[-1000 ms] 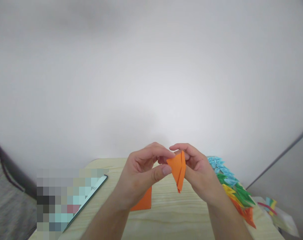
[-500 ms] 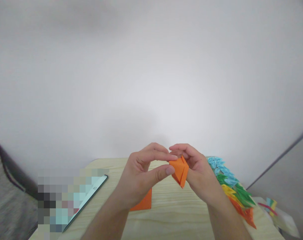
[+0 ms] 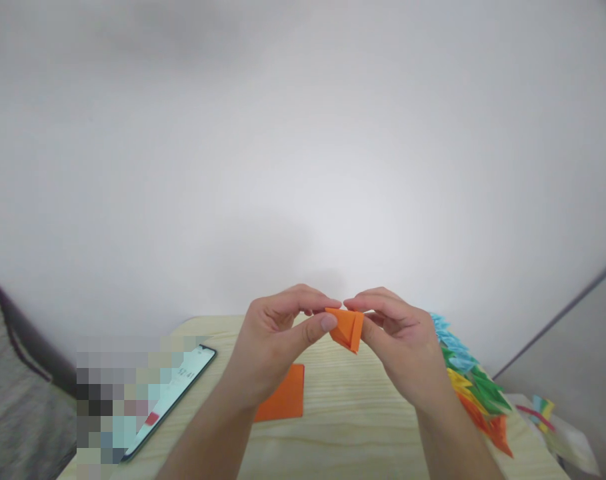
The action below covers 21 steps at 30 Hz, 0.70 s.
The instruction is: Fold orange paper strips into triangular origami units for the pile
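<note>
A small folded orange paper piece point(image 3: 349, 329) is held above a light wooden table point(image 3: 343, 413). My left hand point(image 3: 277, 340) pinches its left edge between thumb and forefinger. My right hand point(image 3: 400, 340) pinches its right side, fingers curled over the top. Both hands meet at the paper, a little above the tabletop. Below my left hand a flat orange paper sheet point(image 3: 283, 400) lies on the table.
A row of folded paper units, blue, green, yellow and orange point(image 3: 470, 383), runs along the table's right edge. A phone point(image 3: 175, 393) lies at the left, partly blurred. Coloured scraps point(image 3: 540, 407) sit off the table at far right. A white wall is behind.
The orange piece has been folded shorter and turned flatter; its long lower tip is gone. Both hands shifted slightly, and more of the flat orange sheet shows.
</note>
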Each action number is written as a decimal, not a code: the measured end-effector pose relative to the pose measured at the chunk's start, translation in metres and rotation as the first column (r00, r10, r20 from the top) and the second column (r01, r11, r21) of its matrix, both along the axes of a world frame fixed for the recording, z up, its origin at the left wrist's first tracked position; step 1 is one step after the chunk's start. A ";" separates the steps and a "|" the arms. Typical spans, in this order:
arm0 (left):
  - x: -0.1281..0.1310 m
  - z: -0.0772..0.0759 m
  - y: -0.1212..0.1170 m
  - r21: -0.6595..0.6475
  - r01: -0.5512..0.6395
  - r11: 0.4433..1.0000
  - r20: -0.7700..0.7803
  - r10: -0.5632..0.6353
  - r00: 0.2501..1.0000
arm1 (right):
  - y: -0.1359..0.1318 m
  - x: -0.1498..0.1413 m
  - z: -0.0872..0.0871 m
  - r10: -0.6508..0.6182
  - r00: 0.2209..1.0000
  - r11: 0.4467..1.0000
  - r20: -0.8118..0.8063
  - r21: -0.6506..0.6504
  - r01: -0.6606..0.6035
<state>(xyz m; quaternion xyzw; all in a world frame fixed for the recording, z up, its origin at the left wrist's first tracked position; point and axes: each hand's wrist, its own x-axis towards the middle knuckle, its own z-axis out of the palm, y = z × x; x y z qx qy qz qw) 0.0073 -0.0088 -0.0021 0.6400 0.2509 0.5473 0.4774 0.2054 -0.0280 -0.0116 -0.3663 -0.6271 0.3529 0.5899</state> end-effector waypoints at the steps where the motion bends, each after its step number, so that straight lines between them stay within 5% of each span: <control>1: 0.000 0.000 0.000 0.002 -0.006 1.000 0.001 0.006 1.000 | 0.000 0.000 0.000 -0.004 1.000 1.000 0.007 -0.005 0.004; 9: 0.001 -0.002 0.002 -0.003 -0.063 0.998 0.003 0.063 0.998 | -0.001 0.000 -0.002 -0.019 1.000 0.988 -0.002 -0.151 0.018; 21: 0.006 -0.004 0.004 -0.137 -0.185 0.973 0.001 0.186 0.982 | -0.005 0.000 0.002 0.053 0.998 0.994 0.038 -0.092 -0.050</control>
